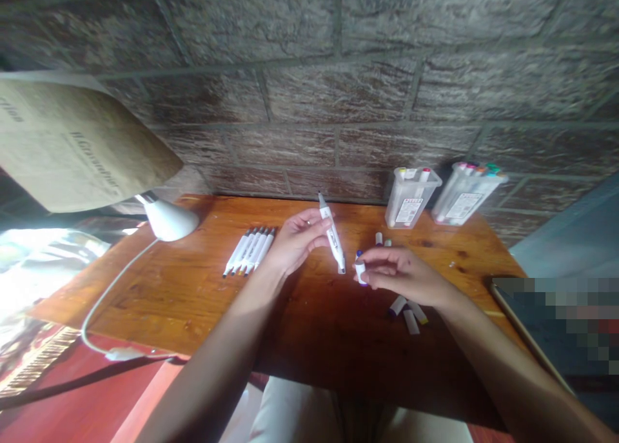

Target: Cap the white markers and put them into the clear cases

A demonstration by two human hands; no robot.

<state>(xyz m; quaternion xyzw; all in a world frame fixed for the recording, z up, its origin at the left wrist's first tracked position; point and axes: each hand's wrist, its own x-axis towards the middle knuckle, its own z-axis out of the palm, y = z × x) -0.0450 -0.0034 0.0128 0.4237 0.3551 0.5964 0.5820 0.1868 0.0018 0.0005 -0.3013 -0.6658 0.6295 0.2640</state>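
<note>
My left hand (300, 240) grips a white double-ended marker (331, 235) by its middle, slanted with the dark tip pointing up and away; no cap shows on either end. Between the thumb and fingers of my right hand (409, 274) is a white marker cap (360, 272) with a purple edge, a short way right of the marker's lower end. To the left lies a row of several uncapped white markers (249, 253), side by side on the wooden table (169, 295). Loose caps (411, 320) lie below my right hand, and more caps (378, 238) lie just beyond it.
Against the brick wall (300, 95) stand two clear plastic marker boxes, one (410, 204) with a few markers and another (467, 201) fuller. A lamp with a paper-like shade (87, 146) and white base (170, 220) is at the left; its cord (104, 295) hangs over the edge.
</note>
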